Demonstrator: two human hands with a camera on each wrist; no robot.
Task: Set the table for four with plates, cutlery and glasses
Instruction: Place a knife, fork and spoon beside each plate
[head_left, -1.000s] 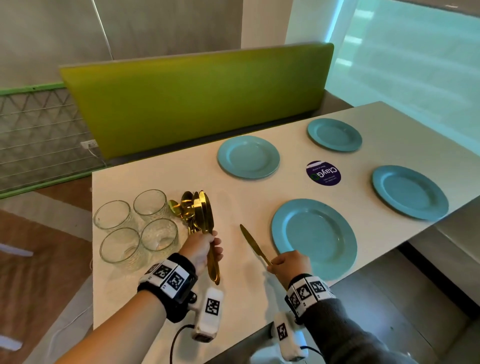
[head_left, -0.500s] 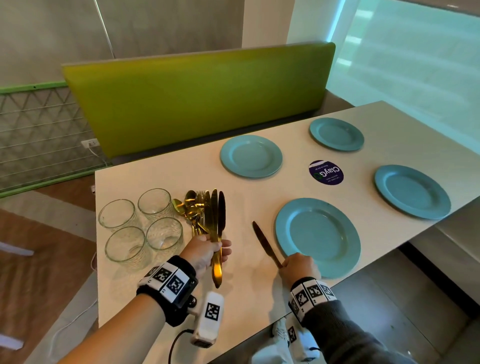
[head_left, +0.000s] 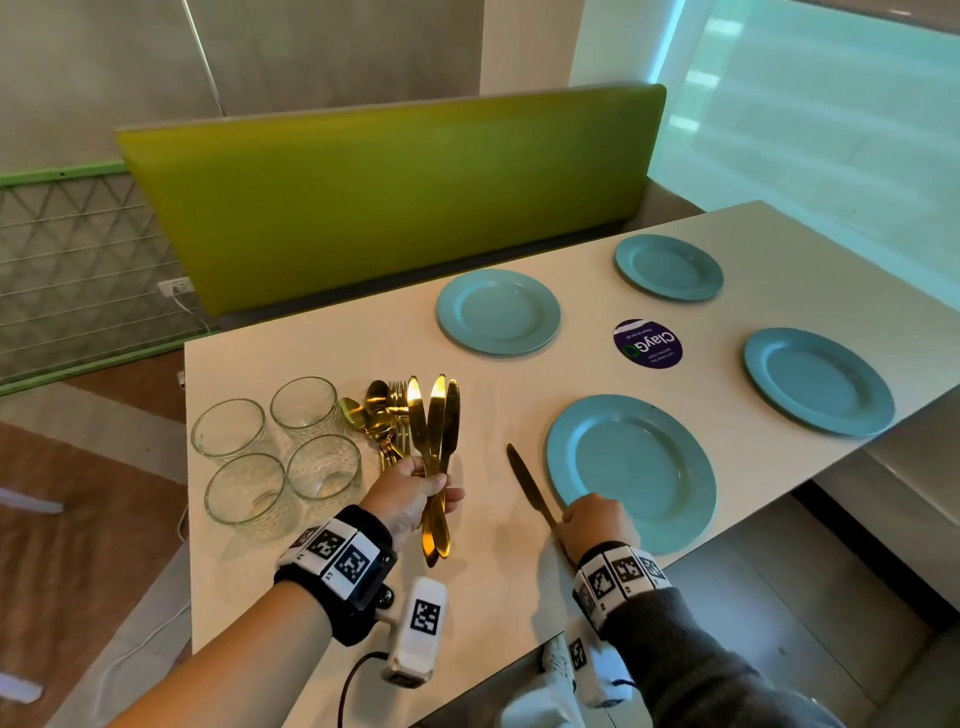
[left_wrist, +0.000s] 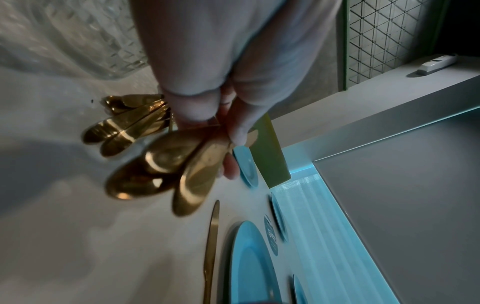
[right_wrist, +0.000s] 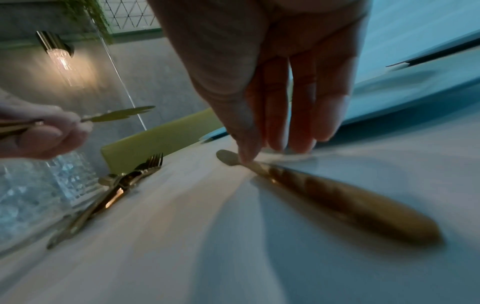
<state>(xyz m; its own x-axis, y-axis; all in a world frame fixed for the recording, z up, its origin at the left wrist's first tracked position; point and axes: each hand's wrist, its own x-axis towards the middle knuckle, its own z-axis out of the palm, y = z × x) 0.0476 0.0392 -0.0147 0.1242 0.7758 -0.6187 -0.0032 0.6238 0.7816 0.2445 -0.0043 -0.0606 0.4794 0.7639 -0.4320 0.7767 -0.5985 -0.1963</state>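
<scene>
**Hands split the knives: one laid down, three still held**

Our right hand (head_left: 597, 525) had lowered the knife (head_left: 527, 483) flat onto the worktop (head_left: 322, 358), where a second earlier it was raised at a slant. In the right wrist view its fingers (right_wrist: 298, 107) hung nearly straight with the tips resting on the handle, so we read that hand as relaxed and touching, not gripping. The knife lay just beside the near plate (head_left: 631, 470), at that plate's 9 o'clock, its tip pointing away from us.

Our left hand (head_left: 408, 496) gripped three gold knives (head_left: 436, 447) around the handles. They had fanned apart compared with the tight bundle of a second before, blades pointing to 12 o'clock. We judged the first place setting had its knife and three more waited to be dealt out.

The spoons and forks (head_left: 387, 415) lay in a heap on the worktop at 11 o'clock from the left hand, untouched.

As for the vessels, four glasses (head_left: 280, 452) stood clustered at the worktop's 9 o'clock end, all upright and holding nothing. The four blue plates carried no food or cutlery: the near one, one at its 3 o'clock (head_left: 818, 382), and two along the far edge (head_left: 498, 312) (head_left: 669, 267). A round purple sticker (head_left: 647, 344) sat between them.
</scene>
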